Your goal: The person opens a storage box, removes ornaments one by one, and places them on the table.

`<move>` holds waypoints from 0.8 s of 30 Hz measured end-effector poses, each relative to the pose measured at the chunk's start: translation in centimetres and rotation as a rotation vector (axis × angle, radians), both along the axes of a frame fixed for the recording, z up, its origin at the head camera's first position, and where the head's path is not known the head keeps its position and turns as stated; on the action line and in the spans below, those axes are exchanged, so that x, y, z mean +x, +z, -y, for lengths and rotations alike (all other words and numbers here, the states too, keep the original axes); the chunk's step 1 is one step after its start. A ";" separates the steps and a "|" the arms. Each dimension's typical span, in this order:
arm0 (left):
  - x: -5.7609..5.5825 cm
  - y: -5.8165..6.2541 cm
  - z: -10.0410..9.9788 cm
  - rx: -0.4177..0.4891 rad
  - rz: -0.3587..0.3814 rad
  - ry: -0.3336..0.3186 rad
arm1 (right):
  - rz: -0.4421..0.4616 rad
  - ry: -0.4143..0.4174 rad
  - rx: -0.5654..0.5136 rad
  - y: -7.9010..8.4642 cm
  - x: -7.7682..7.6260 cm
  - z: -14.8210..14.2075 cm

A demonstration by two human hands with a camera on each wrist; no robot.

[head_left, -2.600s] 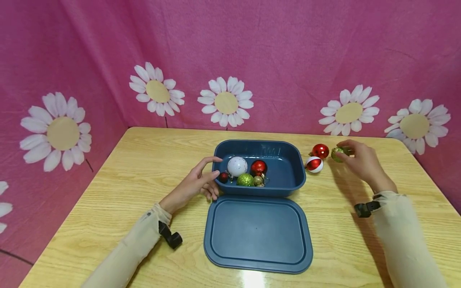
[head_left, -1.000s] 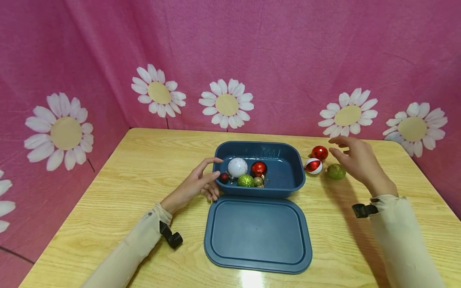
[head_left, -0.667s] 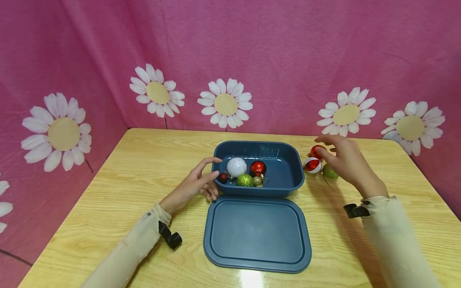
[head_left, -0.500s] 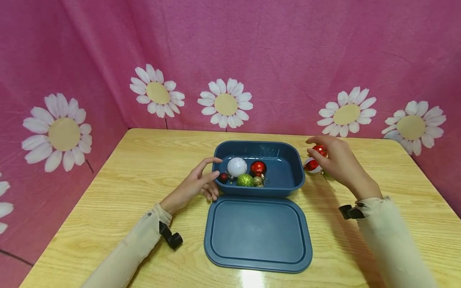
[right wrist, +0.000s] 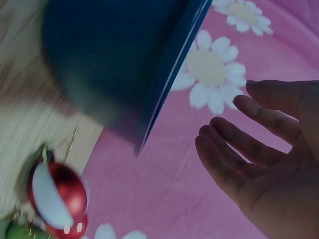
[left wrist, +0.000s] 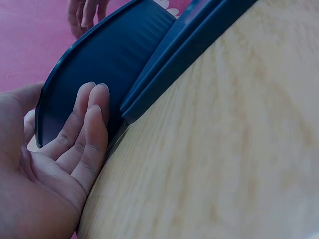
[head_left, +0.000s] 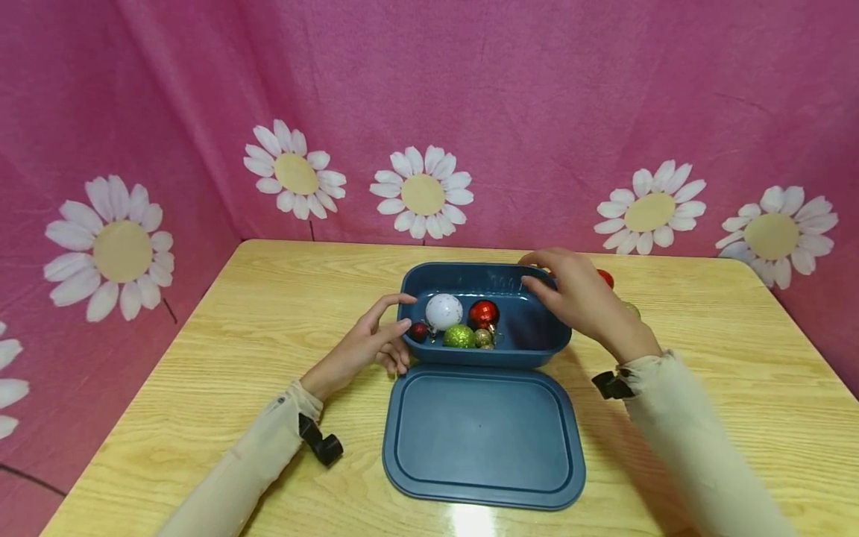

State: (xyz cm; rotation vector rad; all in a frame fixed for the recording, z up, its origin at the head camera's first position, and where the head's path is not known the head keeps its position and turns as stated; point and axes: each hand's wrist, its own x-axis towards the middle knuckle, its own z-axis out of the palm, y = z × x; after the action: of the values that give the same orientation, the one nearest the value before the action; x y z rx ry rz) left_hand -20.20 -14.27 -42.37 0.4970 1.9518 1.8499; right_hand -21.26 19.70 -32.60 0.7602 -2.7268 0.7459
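In the head view a dark blue rectangular box (head_left: 483, 356) holds a white ball ornament (head_left: 444, 311), a shiny red one (head_left: 484, 312), a glittery green one (head_left: 459, 335), a gold one (head_left: 483, 338) and a small dark red one (head_left: 419, 332). My left hand (head_left: 365, 339) holds the box's left end, thumb and index at the rim and the other fingers against the outer wall. Above the right end is my right hand (head_left: 580, 298), fingers apart; the right wrist view shows nothing in it, away from the wall.
The box's flat blue lid (head_left: 479, 440) lies in front of it. To the right, partly behind my right hand, are a red ball (head_left: 606, 278) and a green ball (head_left: 631, 307). The right wrist view also shows a red-and-white ball (right wrist: 57, 195). A pink daisy cloth hangs behind.
My right hand had its fingers on the green ball, let go of it beside the red-and-white one, then moved left to the box's right end. My left hand stays put.
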 end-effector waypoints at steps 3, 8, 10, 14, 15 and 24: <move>0.0 0.0 0.0 0.005 -0.004 0.000 | 0.011 0.024 0.013 -0.2 -0.3 1.3; 0.0 0.0 0.0 0.019 -0.004 -0.004 | 0.013 0.053 0.034 -0.7 -0.6 3.2; 0.0 -0.1 0.1 0.023 -0.004 -0.005 | 0.014 0.063 0.043 -0.8 -0.6 3.7; 0.0 -0.2 0.1 0.032 -0.004 -0.007 | 0.037 0.075 0.054 -1.1 -0.6 4.6; 0.0 -0.2 0.1 0.034 -0.004 -0.007 | 0.045 0.076 0.058 -1.2 -0.6 4.8; 0.2 -0.1 0.2 0.040 -0.002 -0.004 | 0.085 0.082 0.060 -2.6 -0.4 5.3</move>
State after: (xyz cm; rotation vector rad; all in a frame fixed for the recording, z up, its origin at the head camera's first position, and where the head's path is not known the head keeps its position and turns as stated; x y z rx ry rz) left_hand -20.03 -14.45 -42.47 0.5143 1.9171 1.8901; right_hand -21.67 14.37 -35.24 0.8767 -2.8206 0.7329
